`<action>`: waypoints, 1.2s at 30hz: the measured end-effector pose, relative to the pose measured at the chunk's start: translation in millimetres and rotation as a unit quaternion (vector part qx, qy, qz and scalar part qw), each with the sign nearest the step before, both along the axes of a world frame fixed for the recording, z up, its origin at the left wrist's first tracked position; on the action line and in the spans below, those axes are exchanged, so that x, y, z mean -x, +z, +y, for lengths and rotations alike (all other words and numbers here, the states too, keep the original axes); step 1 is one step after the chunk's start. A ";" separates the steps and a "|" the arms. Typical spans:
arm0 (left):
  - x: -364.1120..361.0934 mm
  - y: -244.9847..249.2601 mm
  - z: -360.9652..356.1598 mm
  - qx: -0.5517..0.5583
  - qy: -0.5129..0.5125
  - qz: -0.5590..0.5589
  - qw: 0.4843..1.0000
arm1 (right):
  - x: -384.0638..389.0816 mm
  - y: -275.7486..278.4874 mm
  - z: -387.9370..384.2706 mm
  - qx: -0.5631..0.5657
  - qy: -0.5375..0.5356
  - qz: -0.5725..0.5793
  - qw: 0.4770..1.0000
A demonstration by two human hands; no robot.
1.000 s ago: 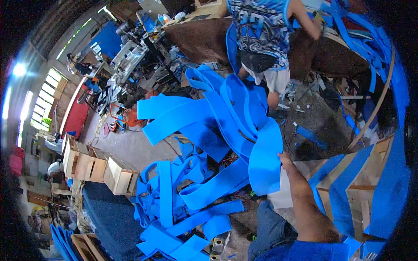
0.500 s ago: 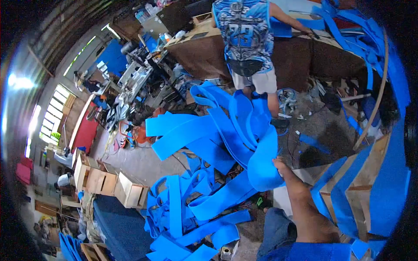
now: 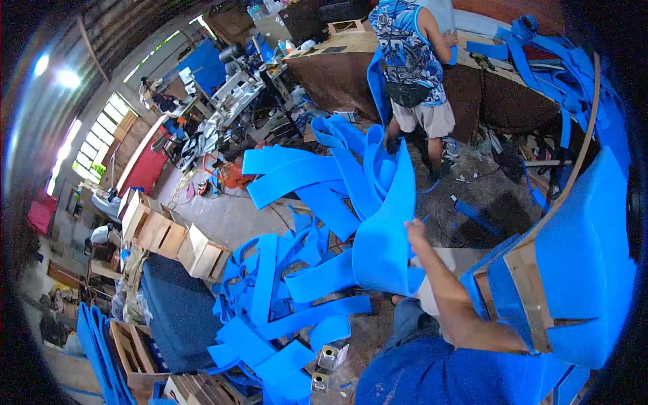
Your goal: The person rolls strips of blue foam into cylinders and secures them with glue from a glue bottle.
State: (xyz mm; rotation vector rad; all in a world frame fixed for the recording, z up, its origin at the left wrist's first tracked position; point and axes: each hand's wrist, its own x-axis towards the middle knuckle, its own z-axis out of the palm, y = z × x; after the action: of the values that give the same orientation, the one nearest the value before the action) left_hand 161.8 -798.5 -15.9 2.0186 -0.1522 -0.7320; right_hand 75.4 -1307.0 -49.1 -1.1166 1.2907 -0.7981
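Note:
My right hand [image 3: 417,233] is closed on the edge of a wide blue foam strip [image 3: 381,246], its arm reaching in from the lower right. The strip bends downward beside the hand and rises to a narrow point above it. Long blue strips [image 3: 290,169] fan out to the left behind it, touching a looped bundle. Below them lies a tangled heap of narrower blue pieces [image 3: 268,270]. My left hand is out of view.
A co-worker [image 3: 413,61] stands at a brown-draped worktable [image 3: 324,77], holding blue material. Wooden frames [image 3: 530,287] with large blue sheets [image 3: 580,256] are at right. Wooden boxes [image 3: 158,233] and a dark blue padded slab [image 3: 179,310] lie left.
The view has shifted. The held strip now stands more upright, with a pointed upper end. The co-worker has turned and drawn the arm in; the blue sheet at right bulges over the frames.

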 end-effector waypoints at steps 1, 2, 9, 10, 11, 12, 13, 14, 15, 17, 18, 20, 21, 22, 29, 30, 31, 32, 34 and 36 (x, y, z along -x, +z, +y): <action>22.1 -3.3 21.1 -0.005 0.007 0.015 1.000 | 9.2 -11.1 -13.3 -0.017 0.017 -0.020 1.000; 41.3 -5.7 37.9 -0.008 0.015 0.028 0.999 | 22.8 -41.1 -28.9 -0.019 0.045 -0.067 0.997; 139.3 -9.6 120.6 -0.014 0.083 0.101 0.991 | 110.0 13.2 -40.1 -0.068 -0.019 -0.281 0.957; 141.9 -9.7 121.6 -0.012 0.092 0.106 0.990 | 118.6 8.3 -50.7 -0.078 -0.043 -0.340 0.936; 142.1 -10.1 119.5 -0.009 0.098 0.110 0.989 | 123.3 17.3 -56.3 -0.119 -0.083 -0.366 0.919; 138.5 -9.9 115.8 -0.004 0.104 0.113 0.988 | 120.9 17.5 -65.3 -0.133 -0.087 -0.353 0.922; 130.1 -11.6 109.8 -0.003 0.110 0.117 0.987 | 119.8 14.5 -72.6 -0.148 -0.095 -0.338 0.925; 124.9 -12.5 104.6 -0.001 0.113 0.115 0.987 | 109.9 4.9 -73.3 -0.141 -0.031 -0.315 0.938; 114.9 -12.0 96.1 0.004 0.115 0.111 0.987 | 92.7 -28.8 -79.9 -0.133 0.030 -0.291 0.947; 92.8 -7.8 77.9 0.015 0.114 0.101 0.988 | 49.5 -84.0 -79.7 -0.020 0.105 -0.107 0.988; 84.4 -6.3 71.5 0.021 0.112 0.096 0.989 | 31.4 -8.8 -40.5 0.114 0.181 0.010 0.977; 65.7 -2.0 55.4 0.033 0.110 0.087 0.990 | 3.3 92.0 -2.9 0.051 0.223 -0.161 0.960; 57.1 1.1 48.4 0.039 0.108 0.082 0.990 | 0.3 140.0 14.2 0.019 0.259 -0.192 0.947; 51.7 4.4 43.7 0.044 0.106 0.080 0.990 | -0.3 178.2 28.6 -0.015 0.295 -0.220 0.930; 38.9 13.3 37.0 0.117 0.114 0.048 0.985 | -86.1 215.4 149.1 0.076 0.606 -0.095 0.786; 41.4 14.9 47.5 0.148 0.118 0.029 0.982 | -94.7 225.9 164.3 0.090 0.629 -0.114 0.763; 43.3 21.1 57.0 0.193 0.106 0.016 0.975 | -100.0 247.1 187.6 0.099 0.667 -0.134 0.726; 46.0 35.4 60.8 0.237 0.097 0.001 0.967 | -107.6 267.3 215.8 0.100 0.720 -0.163 0.667; 30.1 131.2 38.6 0.104 -0.037 -0.094 0.989 | -120.9 303.4 240.8 0.029 0.759 -0.147 0.634; 54.0 98.7 53.1 0.215 0.057 -0.113 0.968 | -136.2 305.0 258.3 -0.021 0.772 -0.140 0.620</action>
State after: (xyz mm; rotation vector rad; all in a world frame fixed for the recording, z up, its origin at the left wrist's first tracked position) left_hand 107.8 -745.4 82.8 1.6710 -0.2976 -0.3547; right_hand 211.6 -1048.7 255.8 -1.4711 -0.2252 0.4114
